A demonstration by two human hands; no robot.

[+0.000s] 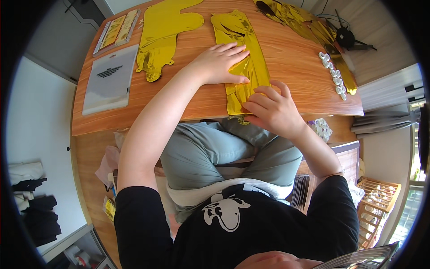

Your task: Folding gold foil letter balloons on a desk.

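A flat gold foil balloon (244,62) is pressed onto the wooden table (197,96) by the left hand (221,62), its lower end pinched by the right hand (273,112).

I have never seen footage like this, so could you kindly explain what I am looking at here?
One wide fisheye camera worn on a person's head looks down, so straight edges bend. There is no machine, only bare hands. The left hand lies flat on a gold foil balloon on the wooden table; the right hand pinches its near end with the fingers. Another gold balloon lies to the left, beside a clear plastic bag. A strip of small white pieces lies to the right.
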